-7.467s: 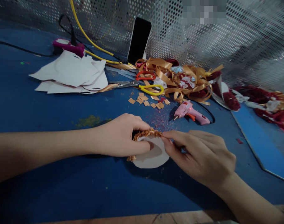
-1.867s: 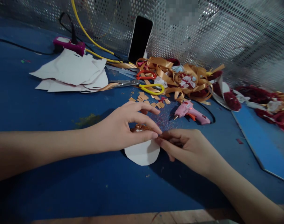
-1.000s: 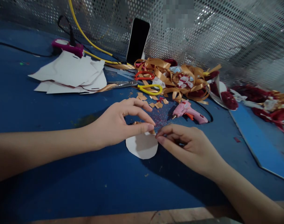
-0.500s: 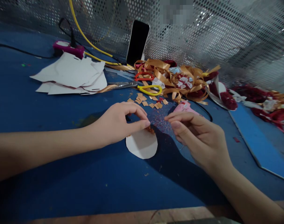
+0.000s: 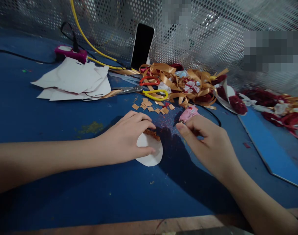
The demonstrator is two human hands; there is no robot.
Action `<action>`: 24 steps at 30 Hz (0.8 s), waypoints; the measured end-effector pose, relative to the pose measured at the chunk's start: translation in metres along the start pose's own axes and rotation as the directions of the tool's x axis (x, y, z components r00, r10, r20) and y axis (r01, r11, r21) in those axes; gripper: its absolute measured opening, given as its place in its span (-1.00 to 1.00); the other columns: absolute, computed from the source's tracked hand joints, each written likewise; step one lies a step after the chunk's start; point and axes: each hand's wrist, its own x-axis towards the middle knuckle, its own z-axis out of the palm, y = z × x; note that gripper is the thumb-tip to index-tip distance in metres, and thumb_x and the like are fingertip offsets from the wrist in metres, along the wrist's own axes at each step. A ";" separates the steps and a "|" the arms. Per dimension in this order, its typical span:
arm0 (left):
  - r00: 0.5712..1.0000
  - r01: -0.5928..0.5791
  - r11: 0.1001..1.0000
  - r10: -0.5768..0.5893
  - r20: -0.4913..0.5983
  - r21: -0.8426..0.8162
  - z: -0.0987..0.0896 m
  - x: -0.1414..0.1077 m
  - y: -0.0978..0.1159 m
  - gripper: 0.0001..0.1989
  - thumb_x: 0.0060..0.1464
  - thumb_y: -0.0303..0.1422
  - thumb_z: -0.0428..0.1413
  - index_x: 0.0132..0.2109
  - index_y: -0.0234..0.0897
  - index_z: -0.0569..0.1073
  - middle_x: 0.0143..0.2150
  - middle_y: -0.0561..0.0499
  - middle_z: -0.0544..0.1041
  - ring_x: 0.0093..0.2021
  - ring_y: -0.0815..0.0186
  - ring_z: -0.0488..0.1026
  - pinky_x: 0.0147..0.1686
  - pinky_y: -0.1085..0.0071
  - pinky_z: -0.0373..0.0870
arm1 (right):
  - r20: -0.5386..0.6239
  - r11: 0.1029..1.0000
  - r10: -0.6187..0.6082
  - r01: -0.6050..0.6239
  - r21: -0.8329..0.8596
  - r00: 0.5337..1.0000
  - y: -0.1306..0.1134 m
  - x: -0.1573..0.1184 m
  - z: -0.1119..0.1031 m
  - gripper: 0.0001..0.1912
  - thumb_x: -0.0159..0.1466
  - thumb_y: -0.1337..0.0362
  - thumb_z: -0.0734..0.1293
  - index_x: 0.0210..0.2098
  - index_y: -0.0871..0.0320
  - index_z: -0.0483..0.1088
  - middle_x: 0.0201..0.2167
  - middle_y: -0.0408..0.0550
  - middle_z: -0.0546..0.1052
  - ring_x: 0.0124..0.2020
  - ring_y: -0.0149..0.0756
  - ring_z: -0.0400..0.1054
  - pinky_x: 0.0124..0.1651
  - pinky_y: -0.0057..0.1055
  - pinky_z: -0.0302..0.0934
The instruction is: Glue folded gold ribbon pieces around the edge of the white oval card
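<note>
From where I stand, a dark blue tabletop point(image 5: 90, 199) stretches across nearly everything, and a perforated silvery sheet point(image 5: 212, 39) rises along its far edge. A lighter blue board point(image 5: 268, 143) lies slantwise at the right. Toward the back sprawls a tangled heap of gold ribbon point(image 5: 167, 78) mixed with dark red bits, and to its left sits a loose stack of white card shapes point(image 5: 73, 78).

The person's left hand point(image 5: 126, 140) is low over the middle of the table, its thumb spread well apart from the curved fingers. The right hand point(image 5: 207, 140) is hooked, fingers bent in and thumb tip pointing left; I can't tell whether it grasps anything.

Scissors point(image 5: 130, 90) with one red and one yellow handle lie between the cards and the ribbon. A dark-screened phone point(image 5: 142, 45) leans upright behind them. The pink glue gun point(image 5: 189, 112) is partly hidden behind the right hand; whether they touch, I can't make out. Beneath the left hand is a white disc point(image 5: 151, 158): the thumb reaches over its face, the fingers curl by its far edge, and how firmly they hold it doesn't show. Ruffled brown trim point(image 5: 152, 134) edges the disc's far side. Smallest are the tan ribbon squares point(image 5: 150, 108), scattered near the scissors.
</note>
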 end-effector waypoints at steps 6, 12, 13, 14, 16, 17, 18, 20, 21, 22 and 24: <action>1.000 -0.007 1.000 0.007 -0.007 -0.009 0.002 0.000 -0.001 -0.62 0.06 -0.12 0.31 -0.07 -0.24 0.50 0.06 -0.11 0.51 0.17 0.00 0.32 0.18 0.12 0.25 | -0.049 0.991 -0.134 0.134 -0.001 0.990 0.001 0.000 0.003 -0.81 0.39 0.28 0.27 -0.10 0.06 0.52 -0.20 -0.02 0.61 -0.10 -0.18 0.48 0.02 -0.20 0.32; 1.000 -0.009 1.000 0.009 -0.013 -0.021 0.001 0.000 0.001 -0.66 0.07 -0.14 0.30 -0.16 -0.25 0.43 -0.03 -0.08 0.50 0.06 0.06 0.32 0.06 0.19 0.29 | 0.150 0.961 0.125 -0.157 0.228 0.981 -0.006 -0.006 0.002 -0.72 0.41 0.20 0.23 -0.05 0.09 0.55 -0.39 -0.12 0.61 -0.49 -0.40 0.42 -0.45 -0.45 0.26; 1.000 -0.012 1.000 0.011 -0.008 -0.020 0.001 -0.001 0.001 -0.68 0.08 -0.15 0.29 -0.17 -0.26 0.42 -0.06 -0.08 0.49 0.04 0.07 0.31 0.03 0.20 0.29 | 0.203 0.956 0.123 -0.170 0.237 0.971 -0.009 -0.006 0.003 -0.74 0.39 0.17 0.26 -0.12 0.09 0.57 -0.43 -0.13 0.60 -0.51 -0.41 0.40 -0.47 -0.46 0.23; 1.000 -0.013 1.000 0.013 -0.010 -0.013 0.001 -0.001 0.002 -0.69 0.09 -0.17 0.28 -0.17 -0.27 0.41 -0.07 -0.08 0.48 0.03 0.08 0.30 0.01 0.21 0.30 | 0.251 0.956 0.109 -0.170 0.238 0.962 -0.011 -0.007 0.003 -0.76 0.36 0.16 0.30 -0.19 0.09 0.59 -0.46 -0.14 0.60 -0.52 -0.41 0.39 -0.49 -0.46 0.21; 0.999 -0.015 1.000 0.016 -0.036 0.026 0.002 -0.003 0.003 -0.67 0.10 -0.17 0.27 -0.12 -0.30 0.42 -0.08 -0.08 0.47 0.03 0.09 0.29 0.01 0.21 0.29 | 0.316 0.964 0.069 -0.145 0.225 0.946 -0.016 -0.007 0.004 -0.79 0.32 0.16 0.35 -0.29 0.08 0.61 -0.47 -0.15 0.60 -0.53 -0.42 0.37 -0.50 -0.46 0.19; 0.999 -0.017 0.998 0.019 -0.048 0.053 0.003 -0.003 0.003 -0.65 0.11 -0.16 0.26 -0.09 -0.32 0.43 -0.07 -0.10 0.47 0.04 0.08 0.28 0.03 0.20 0.28 | 0.340 0.966 0.052 -0.134 0.222 0.939 -0.017 -0.007 0.005 -0.80 0.31 0.18 0.36 -0.30 0.08 0.62 -0.46 -0.14 0.61 -0.53 -0.42 0.37 -0.50 -0.46 0.18; 0.998 -0.017 0.997 0.021 -0.054 0.080 0.003 -0.004 0.004 -0.63 0.13 -0.14 0.25 -0.07 -0.33 0.44 -0.05 -0.11 0.46 0.05 0.07 0.27 0.06 0.19 0.27 | 0.359 0.964 0.041 -0.131 0.231 0.933 -0.018 -0.007 0.005 -0.81 0.31 0.19 0.36 -0.30 0.08 0.63 -0.44 -0.14 0.62 -0.52 -0.42 0.39 -0.49 -0.46 0.19; 0.999 -0.018 0.994 0.023 -0.047 0.105 0.003 -0.004 0.004 -0.62 0.15 -0.11 0.23 -0.05 -0.33 0.47 -0.01 -0.13 0.46 0.07 0.04 0.26 0.09 0.16 0.26 | 0.395 0.949 0.042 -0.161 0.272 0.918 -0.018 -0.008 0.006 -0.81 0.31 0.21 0.35 -0.30 0.08 0.63 -0.40 -0.12 0.65 -0.47 -0.38 0.44 -0.46 -0.46 0.24; 0.999 -0.019 0.995 0.023 -0.035 0.100 0.003 -0.004 0.004 -0.62 0.16 -0.09 0.22 -0.07 -0.32 0.48 0.00 -0.13 0.45 0.08 0.04 0.26 0.09 0.16 0.26 | 0.416 0.937 0.053 -0.189 0.292 0.908 -0.018 -0.008 0.006 -0.80 0.32 0.20 0.35 -0.30 0.07 0.63 -0.39 -0.11 0.66 -0.45 -0.36 0.47 -0.45 -0.46 0.27; 0.999 -0.019 0.996 0.021 -0.027 0.089 0.003 -0.004 0.004 -0.64 0.16 -0.09 0.22 -0.09 -0.30 0.49 0.00 -0.12 0.45 0.08 0.04 0.26 0.09 0.15 0.26 | 0.434 0.924 0.072 -0.224 0.310 0.898 -0.018 -0.007 0.007 -0.80 0.31 0.20 0.35 -0.29 0.07 0.64 -0.38 -0.12 0.66 -0.43 -0.35 0.48 -0.44 -0.46 0.29; 1.000 -0.014 0.998 0.016 -0.024 0.063 0.003 -0.003 0.003 -0.66 0.14 -0.10 0.23 -0.13 -0.29 0.48 -0.01 -0.12 0.45 0.08 0.05 0.27 0.08 0.15 0.26 | 0.462 0.893 0.118 -0.298 0.338 0.879 -0.017 -0.007 0.007 -0.80 0.30 0.17 0.36 -0.27 0.06 0.64 -0.38 -0.12 0.67 -0.41 -0.33 0.50 -0.42 -0.46 0.32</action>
